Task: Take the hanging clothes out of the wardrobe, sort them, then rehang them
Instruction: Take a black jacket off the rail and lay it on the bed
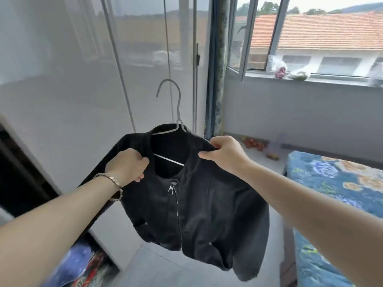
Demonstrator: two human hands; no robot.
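Observation:
A black zip-up jacket (199, 214) hangs on a pale grey hanger (175, 112) in mid-air in front of me, its zip closed to the collar. My left hand (126, 166) grips the jacket's left shoulder. My right hand (224, 151) pinches the right shoulder near the collar. The hanger's hook points up and is free of any rail. The white wardrobe (68, 96) with glossy doors stands behind and to the left; its dark open part shows at the left edge.
A bed with a blue floral cover (339, 183) lies on the right. Under the open window (310, 38) runs a sill with small bags. Colourful folded fabric (87, 266) sits at the lower left. Grey floor lies below the jacket.

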